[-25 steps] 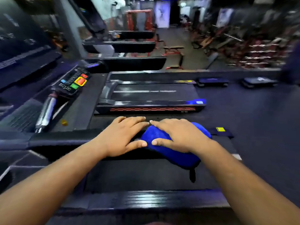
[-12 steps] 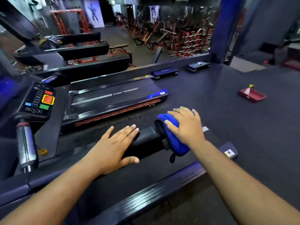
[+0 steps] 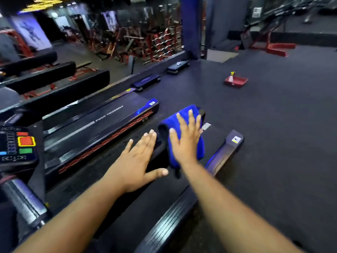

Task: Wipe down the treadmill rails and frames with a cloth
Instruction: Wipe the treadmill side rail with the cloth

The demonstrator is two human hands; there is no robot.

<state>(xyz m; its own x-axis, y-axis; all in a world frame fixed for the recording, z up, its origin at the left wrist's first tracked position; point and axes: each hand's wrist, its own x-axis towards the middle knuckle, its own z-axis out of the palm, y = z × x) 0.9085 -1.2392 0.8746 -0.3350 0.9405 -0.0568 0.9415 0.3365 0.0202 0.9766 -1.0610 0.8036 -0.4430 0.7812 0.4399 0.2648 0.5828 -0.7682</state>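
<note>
**Blue cloth pressed flat on the treadmill rail**

While my right hand (image 3: 186,137) lies palm down with its fingers spread apart on the blue cloth (image 3: 184,128), the cloth is draped over the far end of the black rail (image 3: 158,145) of the treadmill I am leaning over, and a fold of it hangs down the near side below my wrist. I am pressing on the cloth rather than gripping it. My left hand (image 3: 136,159) rests flat on the same rail just beside the cloth, fingers together and straight, thumb stretched out to the right, holding nothing. The two hands sit near each other but do not touch.

Below them the dark belt (image 3: 131,212) runs toward me, bordered on the right by a ribbed side frame (image 3: 175,216) that ends in a cap with a yellow sticker (image 3: 236,139). To my left stands a console (image 3: 18,145) with red, green and blue buttons, and beyond it a second treadmill (image 3: 109,115) with red mesh along its side.

Out on the dark floor (image 3: 273,125), well apart from me, sits a shallow red tray (image 3: 237,82). A spray bottle (image 3: 231,76) with a yellow top stands in its left end; whether anything else is inside I cannot tell
</note>
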